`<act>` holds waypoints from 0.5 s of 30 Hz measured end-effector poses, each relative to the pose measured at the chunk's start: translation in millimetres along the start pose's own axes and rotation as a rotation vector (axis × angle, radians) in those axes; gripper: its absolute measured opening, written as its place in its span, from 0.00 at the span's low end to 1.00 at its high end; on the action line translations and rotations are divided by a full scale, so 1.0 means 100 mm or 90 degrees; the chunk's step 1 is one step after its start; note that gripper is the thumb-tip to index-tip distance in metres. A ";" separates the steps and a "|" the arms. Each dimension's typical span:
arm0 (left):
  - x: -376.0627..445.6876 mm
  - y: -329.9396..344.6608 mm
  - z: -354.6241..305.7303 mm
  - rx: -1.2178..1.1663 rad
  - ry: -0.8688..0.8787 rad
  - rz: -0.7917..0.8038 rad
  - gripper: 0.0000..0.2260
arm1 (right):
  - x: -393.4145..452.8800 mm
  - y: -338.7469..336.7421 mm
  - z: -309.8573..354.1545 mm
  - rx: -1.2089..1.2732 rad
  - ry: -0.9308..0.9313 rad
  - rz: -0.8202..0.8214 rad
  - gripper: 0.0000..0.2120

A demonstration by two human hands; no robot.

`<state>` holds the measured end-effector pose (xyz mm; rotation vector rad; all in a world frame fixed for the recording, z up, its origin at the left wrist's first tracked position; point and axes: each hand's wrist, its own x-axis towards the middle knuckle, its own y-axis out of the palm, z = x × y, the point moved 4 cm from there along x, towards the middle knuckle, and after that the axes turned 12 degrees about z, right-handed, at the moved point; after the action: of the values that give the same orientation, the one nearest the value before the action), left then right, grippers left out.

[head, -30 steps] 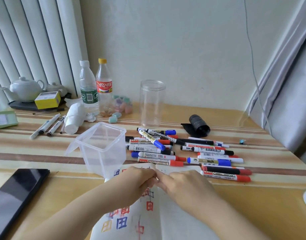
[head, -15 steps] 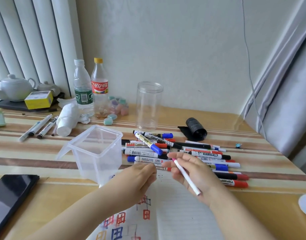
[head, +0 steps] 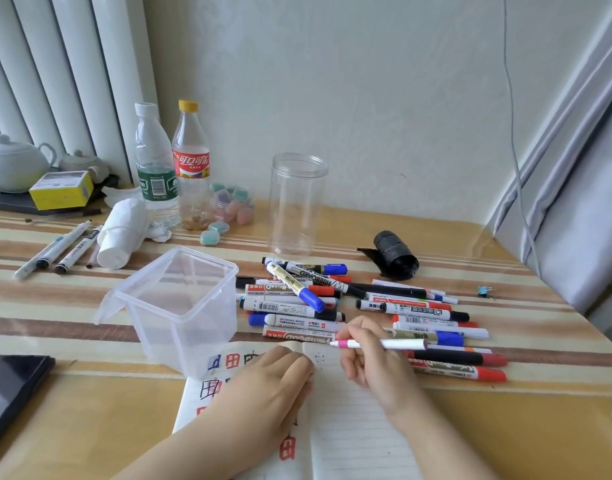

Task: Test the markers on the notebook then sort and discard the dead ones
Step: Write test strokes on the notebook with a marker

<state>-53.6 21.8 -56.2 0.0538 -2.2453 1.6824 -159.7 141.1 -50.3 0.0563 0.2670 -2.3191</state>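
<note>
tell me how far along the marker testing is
Done: coloured test marks fill the notebook's left page. In hand: the right hand holds a pink-tipped pen while the left hand rests on the notebook. Left: the marker pile; the plastic box and jar look empty.

Her right hand (head: 370,355) pinches a thin white pen (head: 380,344) level above the notebook (head: 353,427), left hand (head: 273,386) pressing the page.

Your table (head: 470,420) is tan with brown and cream stripes. On it: open notebook (head: 349,427) at the near edge, clear square tub (head: 180,306), marker pile (head: 360,306), clear jar (head: 295,206), two bottles (head: 173,168), black roll (head: 396,254), three pens (head: 60,249) far left, dark phone (head: 10,386).
</note>
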 end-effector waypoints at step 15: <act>0.04 0.16 0.12 -0.005 0.015 0.046 0.15 | 0.15 -0.09 -0.15 -0.253 -0.109 -0.105 0.13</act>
<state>-64.2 16.0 -72.9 -0.0497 -2.2621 1.7009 -176.9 139.8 -65.2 -0.3722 0.6582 -2.3708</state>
